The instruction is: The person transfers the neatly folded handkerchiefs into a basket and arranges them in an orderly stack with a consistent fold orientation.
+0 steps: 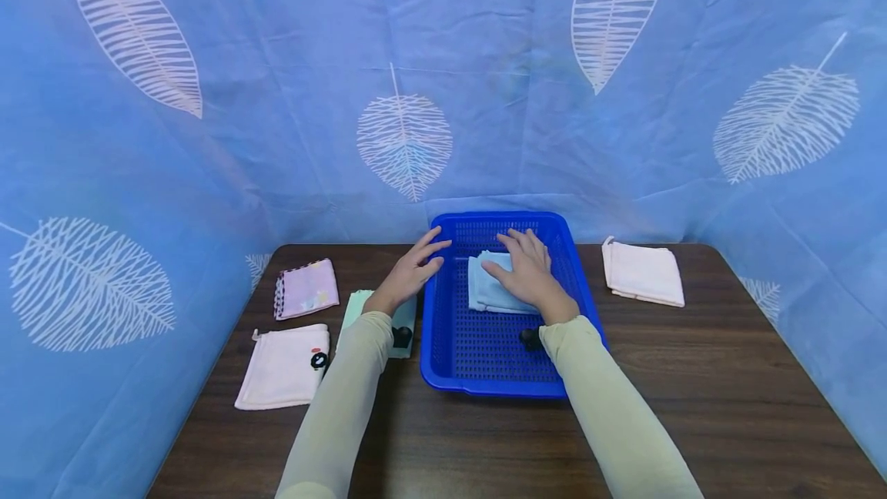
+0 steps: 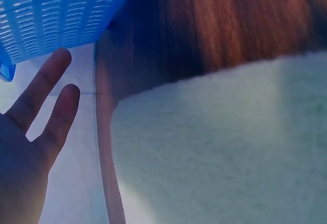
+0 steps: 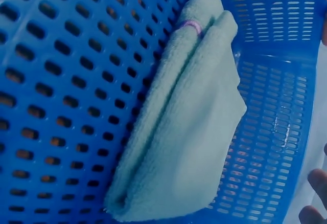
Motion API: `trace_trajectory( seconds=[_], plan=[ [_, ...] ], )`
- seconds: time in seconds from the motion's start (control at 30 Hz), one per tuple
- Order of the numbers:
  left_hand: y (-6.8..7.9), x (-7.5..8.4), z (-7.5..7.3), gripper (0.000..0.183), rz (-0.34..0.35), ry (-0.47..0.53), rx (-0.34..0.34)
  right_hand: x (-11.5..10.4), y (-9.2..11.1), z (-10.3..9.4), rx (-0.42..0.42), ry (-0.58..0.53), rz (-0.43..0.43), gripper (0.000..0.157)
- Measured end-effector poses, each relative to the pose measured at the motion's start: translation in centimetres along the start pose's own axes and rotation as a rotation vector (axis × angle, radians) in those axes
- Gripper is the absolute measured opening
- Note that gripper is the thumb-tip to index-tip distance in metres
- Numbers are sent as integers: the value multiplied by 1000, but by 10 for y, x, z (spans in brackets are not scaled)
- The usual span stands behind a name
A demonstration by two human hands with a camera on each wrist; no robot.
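Note:
A folded light blue towel [image 1: 493, 283] lies inside the blue plastic basket [image 1: 478, 387]. My right hand [image 1: 528, 272] is over this towel with fingers spread and nothing in its grasp. In the right wrist view the folded towel [image 3: 189, 116] has a small pink loop, and fingertips [image 3: 319, 183] show at the right edge, apart from it. My left hand [image 1: 410, 274] is at the basket's left rim, fingers extended and holding nothing; whether it touches the rim I cannot tell. Beneath the left wrist lies a pale green towel [image 1: 355, 305], partly hidden by the arm.
On the dark wooden table [image 1: 728, 376], a purple patterned towel [image 1: 310, 289] lies at the far left, with a white towel [image 1: 280, 368] bearing a black round motif nearer me. Another white towel [image 1: 643, 274] lies right of the basket. A blue leaf-print curtain [image 1: 478, 98] hangs behind.

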State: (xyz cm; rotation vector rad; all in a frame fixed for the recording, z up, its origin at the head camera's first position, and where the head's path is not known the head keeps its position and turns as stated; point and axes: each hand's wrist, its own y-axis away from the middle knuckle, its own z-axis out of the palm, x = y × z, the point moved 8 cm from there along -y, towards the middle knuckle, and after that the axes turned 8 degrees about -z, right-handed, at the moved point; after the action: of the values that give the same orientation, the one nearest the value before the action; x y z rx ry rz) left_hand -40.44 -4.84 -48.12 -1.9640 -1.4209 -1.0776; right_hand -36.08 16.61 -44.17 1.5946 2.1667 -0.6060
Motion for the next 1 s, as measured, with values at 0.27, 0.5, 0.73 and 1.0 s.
trace_trajectory(
  seconds=[0.27,0.5,0.73,1.0],
  plan=[
    [1,1,-1,43,-12,-18,4,0,-3,-4,33,-16,40,81],
    [1,1,1,42,-15,-31,-2,-5,-3,-9,-2,-9,51,86],
    [0,2,0,44,1,-66,-3,-6,0,-18,-90,60,85,92],
    [2,3,-1,44,-20,-113,-13,-6,-1,-31,-92,112,71,92]
  ],
)
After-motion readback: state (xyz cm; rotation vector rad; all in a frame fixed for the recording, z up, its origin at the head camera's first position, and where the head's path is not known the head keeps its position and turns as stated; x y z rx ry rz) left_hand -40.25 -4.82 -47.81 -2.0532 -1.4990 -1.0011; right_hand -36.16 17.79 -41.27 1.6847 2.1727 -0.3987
